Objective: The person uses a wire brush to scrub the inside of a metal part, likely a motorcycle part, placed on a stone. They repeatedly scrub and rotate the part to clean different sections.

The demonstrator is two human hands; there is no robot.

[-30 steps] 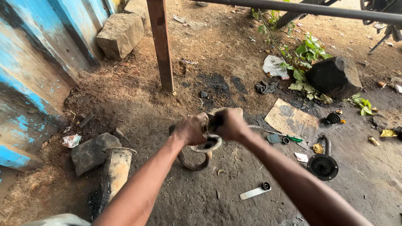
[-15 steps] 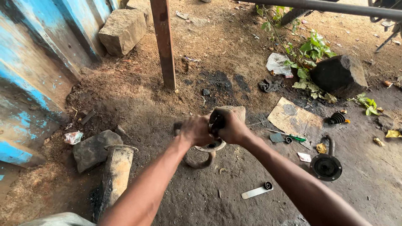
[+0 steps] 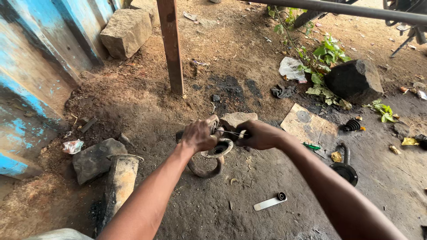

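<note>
Over a patch of oily, packed dirt floor (image 3: 209, 209), a person's two bare hands meet around a rusty metal part (image 3: 213, 153), a greasy piece with a round collar and a curved loop hanging below it, held just above the ground at the middle of the view. The left hand (image 3: 199, 135) is closed in a firm grip on the upper left of the part; the right hand (image 3: 259, 135) is closed too, its fingers pinched on a thin wire or rod (image 3: 230, 132) that runs across to the part. A flat stone (image 3: 238, 119) lies just behind the hands. To the left, a dented metal tube (image 3: 119, 178) leans against a grey rock (image 3: 94, 158), with a blue painted wall (image 3: 33, 66) beyond. A rusty upright post (image 3: 171, 44) stands farther back, near a large block of stone (image 3: 126, 32). On the right lie a piece of cardboard (image 3: 310, 126), a green-handled screwdriver (image 3: 311, 146), a black round fitting with a bent pipe (image 3: 344, 169), a ribbed rubber boot (image 3: 352, 126) and a dark boulder (image 3: 354, 81) among green weeds (image 3: 327, 51). Nearer the camera, a small white strip with a black ring at its end (image 3: 270, 202) rests on the dirt.
</note>
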